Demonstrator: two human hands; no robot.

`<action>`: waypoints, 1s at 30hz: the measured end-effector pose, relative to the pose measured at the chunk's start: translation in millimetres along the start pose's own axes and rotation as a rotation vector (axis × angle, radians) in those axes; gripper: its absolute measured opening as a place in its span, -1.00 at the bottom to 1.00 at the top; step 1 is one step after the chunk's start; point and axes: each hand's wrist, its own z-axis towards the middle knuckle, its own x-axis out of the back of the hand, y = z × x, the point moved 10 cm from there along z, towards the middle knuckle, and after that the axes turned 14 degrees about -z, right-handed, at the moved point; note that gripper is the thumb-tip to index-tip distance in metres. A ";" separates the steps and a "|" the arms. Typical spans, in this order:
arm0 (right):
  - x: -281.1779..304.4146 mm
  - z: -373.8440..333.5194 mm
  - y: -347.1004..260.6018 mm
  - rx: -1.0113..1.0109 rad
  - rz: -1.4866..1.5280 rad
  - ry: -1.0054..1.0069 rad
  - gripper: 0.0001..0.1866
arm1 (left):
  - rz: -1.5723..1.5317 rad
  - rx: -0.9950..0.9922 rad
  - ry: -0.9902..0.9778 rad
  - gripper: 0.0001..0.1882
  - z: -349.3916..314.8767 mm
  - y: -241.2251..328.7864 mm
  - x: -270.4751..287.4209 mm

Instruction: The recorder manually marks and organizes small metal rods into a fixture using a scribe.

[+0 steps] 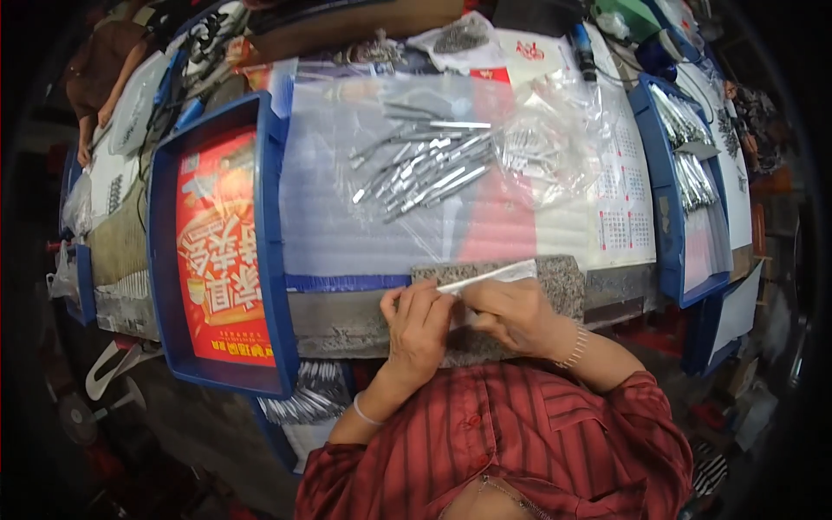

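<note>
While the right hand (516, 310) curls its grip around a white strip (511, 272), the left hand (419, 329) bends inward, its hold unclear.

Downward fisheye view, head-worn

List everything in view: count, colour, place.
Stone slab: one, speckled grey, bottom centre.
Pale strip: one, whitish, over slab.
Slim pieces: many, silvery, centre.
Plastic sheeting: one, translucent, under pieces.
Plastic bag: one, transparent, right of pieces.
Left tray: one, blue, left side.
Printed sheet: one, red, inside left tray.
Right tray: one, blue, right side.
Lower bin: one, blue, below left tray.
Co-worker: at least one, brown top, upper left.
Far clutter: uncounted, mixed, top of view.
Left hand: one, bare, at slab's left.
Right hand: one, bare, over slab.
</note>
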 end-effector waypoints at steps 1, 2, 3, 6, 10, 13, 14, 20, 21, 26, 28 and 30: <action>-0.1 -1.2 4.1 -0.027 0.078 0.061 -0.81 | 0.000 0.022 -0.012 -0.72 -0.5 -2.4 1.4; -8.8 -0.4 6.4 -0.051 0.046 -0.017 -0.83 | 0.035 0.043 -0.020 -0.73 -5.2 -8.3 1.6; -8.9 -3.5 6.2 -0.052 0.044 0.003 -0.84 | 0.029 0.054 -0.028 -0.74 -7.5 -9.2 2.3; -3.5 -5.4 2.3 -0.041 0.048 0.073 -0.85 | 0.016 0.082 0.023 -0.76 -12.1 -11.4 14.8; -9.8 -7.8 4.0 -0.089 0.062 0.015 -0.87 | 0.006 0.087 0.029 -0.75 -17.9 -11.5 25.9; -8.3 -6.7 4.3 -0.089 0.075 0.041 -0.88 | -0.013 0.077 0.052 -0.77 -15.9 -10.0 27.9; -8.5 -7.3 4.9 -0.101 0.078 0.038 -0.88 | -0.013 0.076 0.055 -0.77 -15.8 -9.8 29.3; -7.5 -4.1 5.9 -0.113 0.076 0.052 -0.86 | -0.039 0.068 0.073 -0.78 -15.0 -14.4 31.1; -8.7 -4.4 5.9 -0.113 0.077 0.049 -0.86 | -0.053 0.073 0.066 -0.78 -13.8 -15.9 30.0; -9.4 -4.4 5.9 -0.160 0.067 0.050 -0.81 | -0.081 0.069 0.076 -0.78 -16.3 -18.1 30.6; -10.1 -5.2 1.5 -0.146 0.052 0.044 -0.80 | -0.087 0.071 0.077 -0.79 -20.5 -18.2 31.3; -10.3 -6.7 0.3 -0.142 0.041 0.034 -0.79 | -0.095 0.074 0.075 -0.79 -21.3 -19.3 29.4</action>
